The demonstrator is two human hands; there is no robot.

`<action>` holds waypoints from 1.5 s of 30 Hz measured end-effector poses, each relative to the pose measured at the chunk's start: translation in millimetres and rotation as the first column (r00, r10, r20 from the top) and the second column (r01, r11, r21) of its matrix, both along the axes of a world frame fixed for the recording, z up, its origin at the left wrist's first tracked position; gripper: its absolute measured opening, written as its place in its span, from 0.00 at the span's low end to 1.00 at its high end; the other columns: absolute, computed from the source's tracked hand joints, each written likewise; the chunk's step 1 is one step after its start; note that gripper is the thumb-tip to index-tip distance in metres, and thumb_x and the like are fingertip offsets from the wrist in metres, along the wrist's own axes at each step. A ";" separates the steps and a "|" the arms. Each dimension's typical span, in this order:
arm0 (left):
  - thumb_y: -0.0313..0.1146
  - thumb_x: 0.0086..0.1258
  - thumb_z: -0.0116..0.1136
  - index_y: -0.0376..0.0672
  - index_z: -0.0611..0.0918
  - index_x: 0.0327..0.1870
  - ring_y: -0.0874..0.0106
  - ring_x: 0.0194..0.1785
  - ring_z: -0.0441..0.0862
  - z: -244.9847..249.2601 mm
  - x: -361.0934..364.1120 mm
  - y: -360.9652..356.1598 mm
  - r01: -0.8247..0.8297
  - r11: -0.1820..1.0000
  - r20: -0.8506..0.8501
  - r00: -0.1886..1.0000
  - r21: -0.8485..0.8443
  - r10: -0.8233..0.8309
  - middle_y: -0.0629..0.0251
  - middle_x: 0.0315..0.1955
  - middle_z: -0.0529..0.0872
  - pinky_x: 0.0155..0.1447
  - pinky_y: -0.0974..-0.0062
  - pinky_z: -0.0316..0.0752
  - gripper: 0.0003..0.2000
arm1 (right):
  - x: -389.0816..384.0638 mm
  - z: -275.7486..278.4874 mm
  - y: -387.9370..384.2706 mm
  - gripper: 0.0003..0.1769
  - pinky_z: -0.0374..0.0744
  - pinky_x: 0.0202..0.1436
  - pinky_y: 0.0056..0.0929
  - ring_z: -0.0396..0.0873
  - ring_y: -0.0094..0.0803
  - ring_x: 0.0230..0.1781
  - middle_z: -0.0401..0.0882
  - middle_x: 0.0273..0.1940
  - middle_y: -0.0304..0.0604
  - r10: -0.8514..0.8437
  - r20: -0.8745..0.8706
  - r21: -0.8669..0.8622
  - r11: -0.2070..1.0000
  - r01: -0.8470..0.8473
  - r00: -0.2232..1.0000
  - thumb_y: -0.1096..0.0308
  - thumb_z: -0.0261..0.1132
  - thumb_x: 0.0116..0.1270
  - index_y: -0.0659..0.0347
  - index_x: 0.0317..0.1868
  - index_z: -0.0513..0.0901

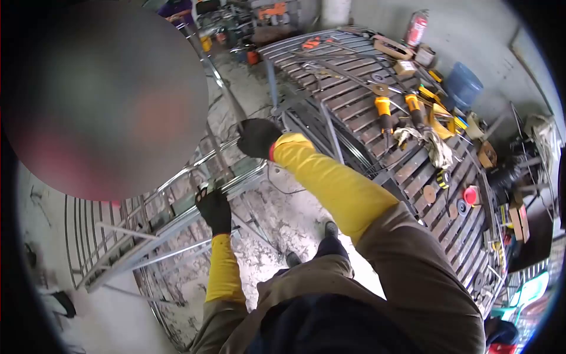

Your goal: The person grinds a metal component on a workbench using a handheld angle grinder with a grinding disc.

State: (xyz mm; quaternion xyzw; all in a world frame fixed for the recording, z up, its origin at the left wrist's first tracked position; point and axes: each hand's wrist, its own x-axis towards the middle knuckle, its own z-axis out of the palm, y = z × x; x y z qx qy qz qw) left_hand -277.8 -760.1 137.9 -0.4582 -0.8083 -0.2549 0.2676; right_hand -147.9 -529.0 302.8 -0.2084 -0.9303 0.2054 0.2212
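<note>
Both my hands wear black gloves with yellow sleeves. My left hand (214,210) grips the top rail of a grey metal gate frame (147,230) that leans in front of me. My right hand (257,137) is closed around a thin curved metal bar (219,147) at the upper part of the same frame, further away. My shoes (330,229) stand on the dusty concrete floor below.
A large metal grille (359,112) lies flat to the right, carrying angle grinders (384,112), discs, a rag and a red cap (470,194). A blue bucket (462,85) and a fire extinguisher (416,28) stand by the wall. A blurred person fills the upper left.
</note>
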 end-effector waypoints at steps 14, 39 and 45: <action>0.33 0.71 0.66 0.43 0.89 0.54 0.50 0.57 0.81 2.3 8.6 0.0 -0.017 0.989 -0.027 0.999 0.149 0.021 0.52 0.47 0.88 0.68 0.49 0.72 0.13 | 2.5 1.6 3.9 0.18 0.85 0.52 0.54 0.88 0.59 0.44 0.88 0.38 0.60 0.038 -0.020 0.093 0.995 -0.036 0.999 0.53 0.66 0.64 0.63 0.38 0.87; 0.49 0.85 0.55 0.40 0.87 0.44 0.56 0.46 0.86 -104.3 113.4 -170.7 -0.178 0.951 0.959 0.175 0.254 -0.224 0.55 0.39 0.88 0.54 0.61 0.79 0.19 | -24.8 -99.2 144.2 0.19 0.75 0.64 0.51 0.81 0.52 0.58 0.84 0.55 0.57 0.002 0.334 0.882 0.352 -0.313 0.943 0.60 0.64 0.73 0.63 0.57 0.83; 0.36 0.70 0.55 0.41 0.92 0.48 0.47 0.57 0.89 -281.7 284.1 -386.2 -0.679 0.355 0.708 -0.350 -0.643 0.614 0.44 0.49 0.92 0.60 0.53 0.84 0.16 | -43.4 -87.2 118.3 0.18 0.74 0.57 0.50 0.81 0.50 0.52 0.84 0.50 0.55 -0.061 0.300 0.934 0.223 -0.280 0.952 0.60 0.64 0.74 0.62 0.56 0.83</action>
